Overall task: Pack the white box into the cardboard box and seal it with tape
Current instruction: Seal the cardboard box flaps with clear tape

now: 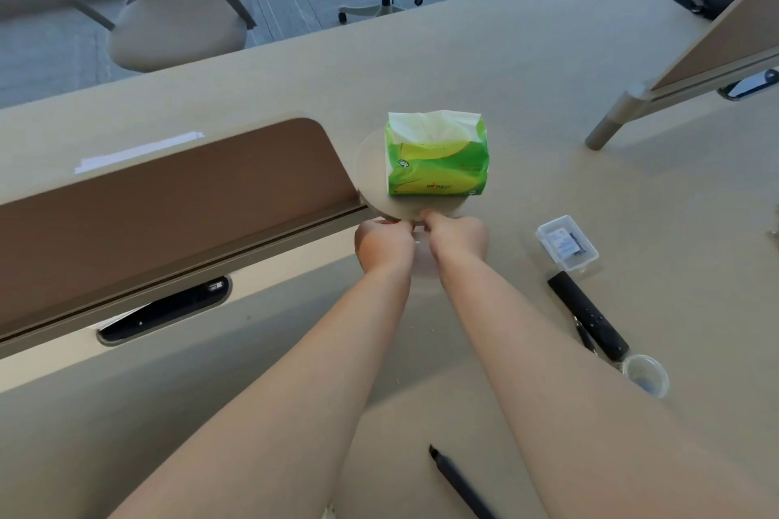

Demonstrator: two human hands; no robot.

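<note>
Tissue pack [436,164] open | clear case [567,242] w/ card [562,245] inside | L hand [383,242], R hand [457,238] fingers [404,226] pinch clear roll [423,265]

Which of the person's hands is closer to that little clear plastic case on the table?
Right. The right hand is just to the left of the clear plastic case; the left hand is beyond it, farther left.

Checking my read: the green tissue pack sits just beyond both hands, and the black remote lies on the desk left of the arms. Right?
Not quite. The black remote lies on the desk right of the arms, not left, as the head view shows. The green tissue pack does sit just beyond the left hand and right hand.
</note>
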